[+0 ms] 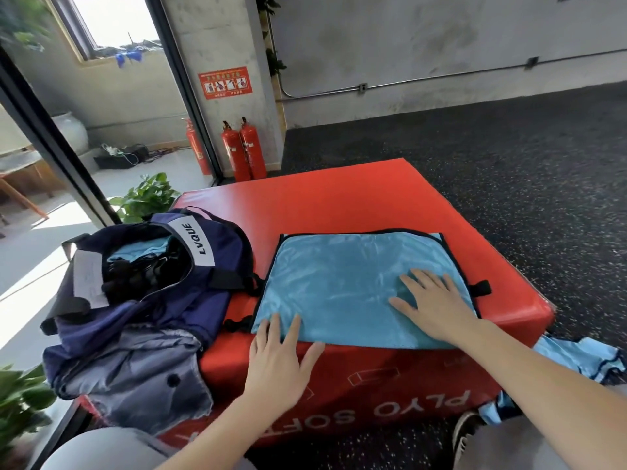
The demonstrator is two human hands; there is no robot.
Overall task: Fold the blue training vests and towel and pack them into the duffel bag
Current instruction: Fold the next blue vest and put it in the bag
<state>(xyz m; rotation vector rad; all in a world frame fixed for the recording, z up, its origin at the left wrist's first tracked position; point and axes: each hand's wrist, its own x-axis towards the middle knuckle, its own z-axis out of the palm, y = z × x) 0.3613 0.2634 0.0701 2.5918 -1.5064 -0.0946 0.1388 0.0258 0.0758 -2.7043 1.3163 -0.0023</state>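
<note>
A light blue training vest (342,283) with black trim lies folded flat on the red plyo box (339,205). My right hand (431,305) rests flat on its right half, fingers spread. My left hand (281,361) lies open at the vest's near left corner, fingertips on the cloth and palm over the box's front edge. The navy duffel bag (142,300) sits unzipped on the box's left end, with light blue fabric (142,252) showing inside. More light blue cloth (576,361) lies crumpled on the floor by the box's right side.
Dark speckled rubber floor (509,157) stretches beyond and to the right of the box. Red fire extinguishers (244,150) stand against the far pillar. Potted plants (146,198) sit left of the box by a glass wall. My knees and a shoe (468,432) are at the bottom.
</note>
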